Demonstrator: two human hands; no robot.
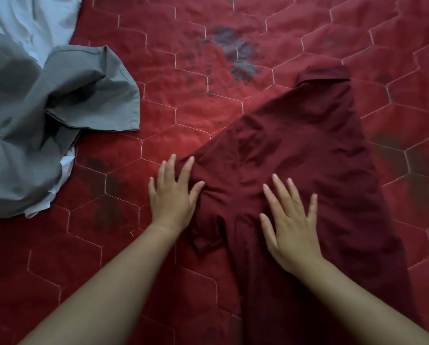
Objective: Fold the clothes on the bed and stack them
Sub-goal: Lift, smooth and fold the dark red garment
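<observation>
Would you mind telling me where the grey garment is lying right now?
The grey garment lies crumpled at the left edge of the head view, over a white one, apart from the maroon shirt.

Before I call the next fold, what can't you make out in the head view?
- maroon shirt: hem cut off by bottom edge.
- Shirt's far sleeve: folded out of sight.
- grey garment: cut off by left edge; type unclear.
- white garment: mostly outside the frame or under the grey.

Maroon shirt [308, 150] flat, part-folded (collar far end); grey garment [46, 115] crumpled left
</observation>
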